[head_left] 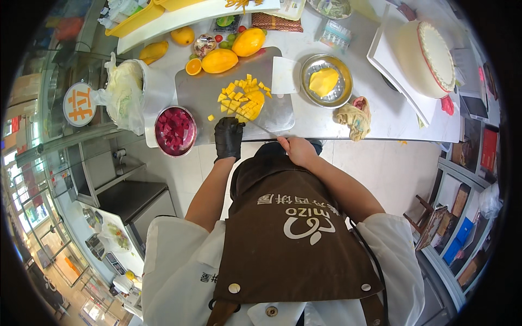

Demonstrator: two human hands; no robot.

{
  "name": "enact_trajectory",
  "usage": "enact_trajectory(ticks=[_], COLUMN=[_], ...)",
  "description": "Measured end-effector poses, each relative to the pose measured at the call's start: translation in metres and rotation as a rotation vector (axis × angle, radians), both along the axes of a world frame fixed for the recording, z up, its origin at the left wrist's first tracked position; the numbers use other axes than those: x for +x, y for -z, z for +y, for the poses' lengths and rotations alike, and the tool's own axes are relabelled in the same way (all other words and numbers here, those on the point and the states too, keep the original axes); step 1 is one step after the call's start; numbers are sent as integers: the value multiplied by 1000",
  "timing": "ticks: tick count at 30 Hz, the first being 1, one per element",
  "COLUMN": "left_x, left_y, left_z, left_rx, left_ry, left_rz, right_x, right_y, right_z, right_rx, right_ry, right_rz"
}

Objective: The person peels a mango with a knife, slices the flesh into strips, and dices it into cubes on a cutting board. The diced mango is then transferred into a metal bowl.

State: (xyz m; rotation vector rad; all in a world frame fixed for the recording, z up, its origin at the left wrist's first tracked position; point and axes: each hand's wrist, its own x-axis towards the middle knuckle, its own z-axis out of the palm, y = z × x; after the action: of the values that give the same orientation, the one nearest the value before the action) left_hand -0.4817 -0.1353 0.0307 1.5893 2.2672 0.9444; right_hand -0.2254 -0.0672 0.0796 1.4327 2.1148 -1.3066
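A pale worktable (394, 127) spans the top of the frame above light floor tiles (356, 171). A glass partition (57, 142) in metal framing curves down the left edge, with a dark-topped cabinet (133, 198) inside it. Bright panes (35, 213) glow at lower left over a tan floor (81, 296). At right, grey shelving (459, 169) holds boxes and a blue item, with a brown wooden frame (433, 225) just beside it.
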Motion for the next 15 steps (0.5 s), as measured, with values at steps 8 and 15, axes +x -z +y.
enact_trajectory(ticks=[8,15], left_x=[-2,-1], left_y=[11,0], left_z=[-2,1], left_rx=[30,3], left_ry=[37,84], left_rz=[-57,-5], right_x=[4,-12], right_y=[-2,14], right_z=[-3,-5], right_rx=[15,10], right_ry=[-72,-15], right_rz=[-48,-1])
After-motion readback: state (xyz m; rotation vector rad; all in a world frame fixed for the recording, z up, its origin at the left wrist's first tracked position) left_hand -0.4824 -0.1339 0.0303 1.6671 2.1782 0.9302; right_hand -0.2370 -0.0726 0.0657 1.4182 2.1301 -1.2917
